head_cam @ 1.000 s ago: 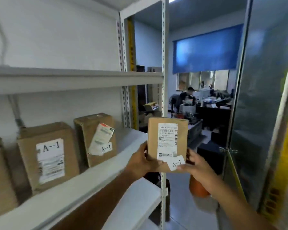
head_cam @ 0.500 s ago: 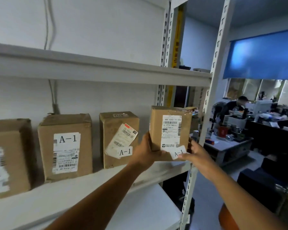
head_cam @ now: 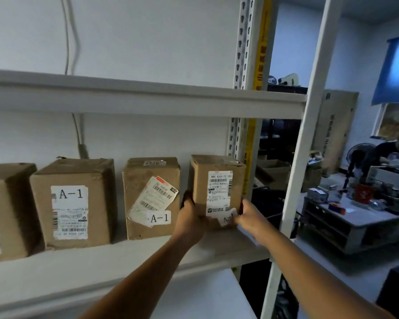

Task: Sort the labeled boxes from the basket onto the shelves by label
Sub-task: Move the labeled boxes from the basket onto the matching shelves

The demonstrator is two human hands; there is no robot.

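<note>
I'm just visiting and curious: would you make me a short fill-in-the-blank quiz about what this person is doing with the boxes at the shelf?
1. The box gripped by the left hand and right hand is the ____most in the row on the shelf.
2. The neighbouring box carries a label reading ____.
3. The shipping sticker on that neighbouring box sits ____, not straight.
4. The number of hands on the held box is ____.

Missing words: right; A-1; tilted; two
</note>
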